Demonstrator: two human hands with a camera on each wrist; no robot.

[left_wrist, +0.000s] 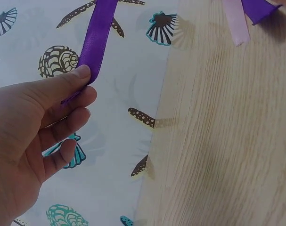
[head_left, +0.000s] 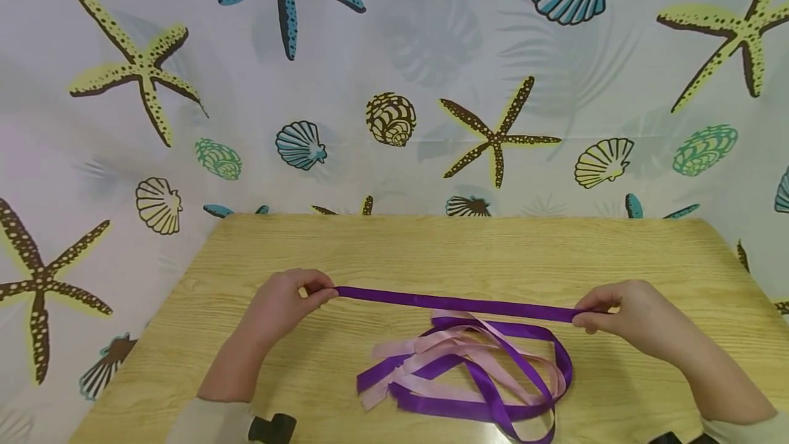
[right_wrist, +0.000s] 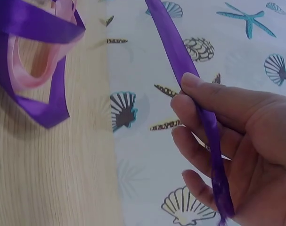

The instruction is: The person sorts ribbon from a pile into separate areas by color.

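Note:
A purple ribbon (head_left: 456,304) is stretched nearly straight between both hands above the table. My left hand (head_left: 290,303) pinches one end between thumb and forefinger; in the left wrist view a short frayed tip of the ribbon (left_wrist: 98,42) pokes out below the thumb. At the other side my right hand (head_left: 635,317) pinches the ribbon near its other end, and in the right wrist view the ribbon's tail (right_wrist: 218,179) hangs down across the palm. Under the stretched ribbon lies a loose heap of purple and pink ribbons (head_left: 440,404), looped over one another.
The wooden table (head_left: 296,245) reaches back to a hanging white cloth (head_left: 345,74) printed with starfish and shells, which also runs along its left and right sides. A small black object (head_left: 271,428) sits by the left sleeve (head_left: 209,422).

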